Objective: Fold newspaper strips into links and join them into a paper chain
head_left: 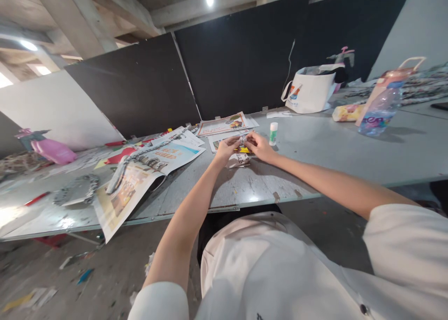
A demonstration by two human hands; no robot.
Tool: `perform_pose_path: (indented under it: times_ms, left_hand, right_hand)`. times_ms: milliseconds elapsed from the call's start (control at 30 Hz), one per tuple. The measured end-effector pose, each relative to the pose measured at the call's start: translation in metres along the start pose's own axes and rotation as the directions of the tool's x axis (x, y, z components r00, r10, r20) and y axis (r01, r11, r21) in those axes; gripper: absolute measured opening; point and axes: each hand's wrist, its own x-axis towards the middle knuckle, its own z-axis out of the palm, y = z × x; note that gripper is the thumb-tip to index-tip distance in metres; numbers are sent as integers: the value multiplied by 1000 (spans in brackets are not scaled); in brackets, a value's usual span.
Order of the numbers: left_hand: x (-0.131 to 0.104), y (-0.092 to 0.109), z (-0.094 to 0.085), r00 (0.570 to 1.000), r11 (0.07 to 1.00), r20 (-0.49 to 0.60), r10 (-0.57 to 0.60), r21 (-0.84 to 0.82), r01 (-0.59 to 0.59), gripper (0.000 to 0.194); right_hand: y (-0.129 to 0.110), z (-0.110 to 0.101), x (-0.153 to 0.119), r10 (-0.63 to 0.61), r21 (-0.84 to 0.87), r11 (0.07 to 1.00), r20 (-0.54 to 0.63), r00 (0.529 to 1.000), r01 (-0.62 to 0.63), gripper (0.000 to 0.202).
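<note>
My left hand and my right hand meet over the table, fingers bent and pinching a small whitish piece of paper between them. Its exact shape is too small to make out. Just under the fingers lies something yellow, partly hidden. Printed paper pieces with dark characters rest on the tabletop below the hands. Beside my right hand stands an upright glue stick with a white cap and a green label. A printed sheet lies partly behind my left hand.
Printed magazine pages spread leftward, one hanging over the front edge of the table. A braided ring, red pen and pink spray bottle are further left. Rightward stand a white bag and a water bottle.
</note>
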Motion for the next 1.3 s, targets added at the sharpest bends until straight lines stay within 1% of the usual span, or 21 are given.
perform_pose_path:
  times_ms: [233, 400, 533, 700, 833, 1000, 1300]
  left_hand:
    - [-3, 2, -2, 999, 1000, 48, 15, 10, -16, 44]
    - [0, 0, -1, 1000, 999, 13, -3, 32, 2, 39]
    - [2, -1, 0, 1000, 999, 2, -13, 31, 13, 40]
    - [2, 0, 1, 1000, 999, -12, -17, 28, 18, 39]
    - [1, 1, 1, 999, 999, -24, -30, 39, 31, 36]
    - [2, -1, 1, 999, 999, -32, -28, 41, 29, 40]
    - [2, -3, -1, 1000, 1000, -1, -5, 15, 5, 45]
  right_hand:
    - [6, -1, 2, 69, 96, 993, 28, 997, -72, 47]
    - [8, -4, 5, 90, 133, 986, 66, 994, -99, 50]
    - [10, -5, 5, 89, 117, 988, 87, 992, -99, 51]
    - [16, -5, 6, 94, 58, 993, 65, 993, -98, 52]
    - [18, -5, 6, 114, 74, 990, 55, 992, -118, 52]
    - [19, -4, 5, 125, 77, 989, 44, 991, -128, 52]
    - [17, -4, 5, 129, 104, 986, 38, 991, -133, 51]
